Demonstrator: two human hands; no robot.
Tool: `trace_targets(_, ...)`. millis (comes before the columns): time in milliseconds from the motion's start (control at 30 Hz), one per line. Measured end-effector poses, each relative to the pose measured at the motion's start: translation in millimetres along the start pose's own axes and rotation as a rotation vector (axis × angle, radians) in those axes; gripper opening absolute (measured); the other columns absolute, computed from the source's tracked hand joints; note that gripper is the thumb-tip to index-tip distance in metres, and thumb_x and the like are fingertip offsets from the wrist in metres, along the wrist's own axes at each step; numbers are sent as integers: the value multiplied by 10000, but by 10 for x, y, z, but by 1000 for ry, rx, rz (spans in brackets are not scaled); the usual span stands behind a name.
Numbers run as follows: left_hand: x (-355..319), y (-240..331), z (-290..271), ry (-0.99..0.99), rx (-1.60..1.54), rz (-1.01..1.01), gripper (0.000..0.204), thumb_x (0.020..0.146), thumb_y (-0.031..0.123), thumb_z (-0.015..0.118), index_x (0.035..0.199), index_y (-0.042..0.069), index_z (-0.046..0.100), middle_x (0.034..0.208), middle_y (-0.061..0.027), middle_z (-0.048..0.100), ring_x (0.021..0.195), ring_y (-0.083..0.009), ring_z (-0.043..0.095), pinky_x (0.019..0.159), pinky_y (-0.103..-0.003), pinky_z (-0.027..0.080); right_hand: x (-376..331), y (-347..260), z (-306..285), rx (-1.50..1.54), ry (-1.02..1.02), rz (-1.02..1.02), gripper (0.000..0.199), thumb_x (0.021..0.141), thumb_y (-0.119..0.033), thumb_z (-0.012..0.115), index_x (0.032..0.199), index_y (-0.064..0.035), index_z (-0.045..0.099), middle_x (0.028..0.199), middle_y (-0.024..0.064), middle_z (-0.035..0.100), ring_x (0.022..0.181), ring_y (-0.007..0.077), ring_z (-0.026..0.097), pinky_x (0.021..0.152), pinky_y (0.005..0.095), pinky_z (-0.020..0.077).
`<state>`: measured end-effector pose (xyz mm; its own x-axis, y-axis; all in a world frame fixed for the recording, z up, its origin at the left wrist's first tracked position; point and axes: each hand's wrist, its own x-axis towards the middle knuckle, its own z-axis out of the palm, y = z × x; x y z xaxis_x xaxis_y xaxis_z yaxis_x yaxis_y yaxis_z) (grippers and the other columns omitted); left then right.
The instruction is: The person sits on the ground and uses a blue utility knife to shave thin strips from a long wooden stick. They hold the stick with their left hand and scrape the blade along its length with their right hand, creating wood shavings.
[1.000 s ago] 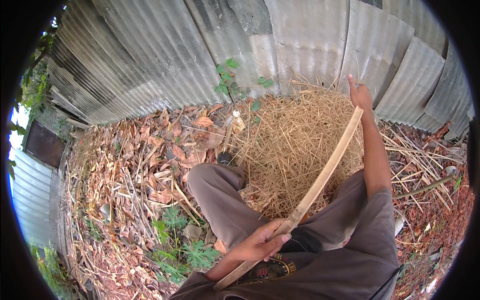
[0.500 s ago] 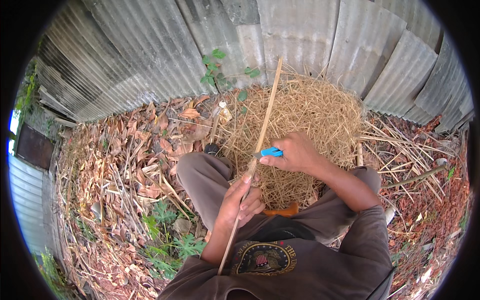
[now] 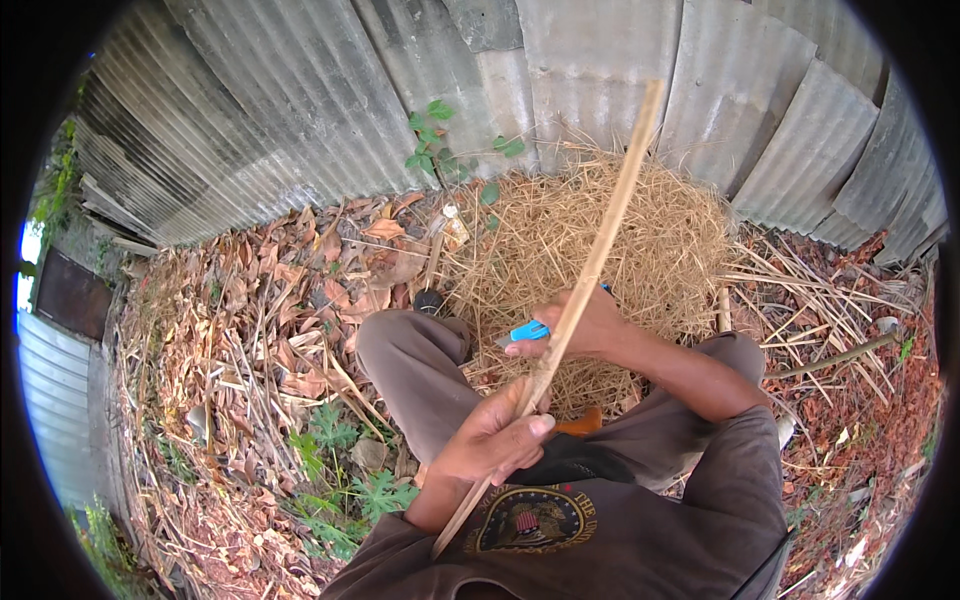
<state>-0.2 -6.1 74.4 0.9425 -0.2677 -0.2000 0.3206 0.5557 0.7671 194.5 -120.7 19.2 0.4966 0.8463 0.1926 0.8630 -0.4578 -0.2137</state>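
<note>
A long, thin bamboo strip (image 3: 612,215) slants up and away from my lap, its near end against my shirt. My left hand (image 3: 490,440) is closed round its lower part, thumb lying along it. My right hand (image 3: 588,325) grips a blue utility knife (image 3: 528,331), whose short blade points left. The strip passes in front of the right hand and covers part of the knife and fingers. Whether the blade touches the strip I cannot tell. Below the hands, an orange handle-like piece (image 3: 580,421) lies between my legs.
A heap of pale shavings (image 3: 660,240) lies ahead, against a corrugated metal fence (image 3: 600,60). Dry leaves (image 3: 270,270) cover the ground at left, with a green plant (image 3: 380,495) near my knee. Loose thin sticks (image 3: 820,300) are scattered at right.
The strip's far end has swung right and up toward me. My right hand with the knife has gone behind the strip and slightly lower; my left hand has turned with the strip.
</note>
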Motion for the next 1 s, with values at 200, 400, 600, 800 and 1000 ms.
trace_targets(200,47,43,58,149,-42,117,86,1005,119,446,1080,79,458,476,48,349,315,-56,311,385,-212,236,189,685,-375,138,231,414,691,863,-680,480,620,-55,645,470,136,527,480,302,599,490,433,459)
trace_targets(400,233,43,-91,224,-94,115,72,1011,164,466,1030,96,449,504,37,354,321,-68,288,394,-217,261,-33,206,-403,224,238,50,667,825,-683,537,570,-69,583,450,104,481,427,306,533,441,418,409)
trace_targets(600,300,-33,-66,276,-85,80,132,1012,152,457,1132,101,478,474,52,330,308,-62,286,388,-215,231,45,274,-316,115,271,90,660,768,-710,579,544,-90,585,461,100,521,434,303,560,438,424,425)
trace_targets(800,270,1,-26,279,-43,90,178,1005,142,463,1169,76,445,486,43,334,316,-63,287,390,-213,233,0,137,-394,130,229,31,716,768,-755,535,517,-84,554,445,98,504,421,305,552,430,428,422)
trace_targets(1000,255,-13,-24,311,70,64,133,1000,133,470,1110,65,435,497,32,343,324,-68,274,393,-212,245,121,459,-260,92,313,126,738,774,-774,504,518,-84,549,429,105,485,410,317,541,425,429,421)
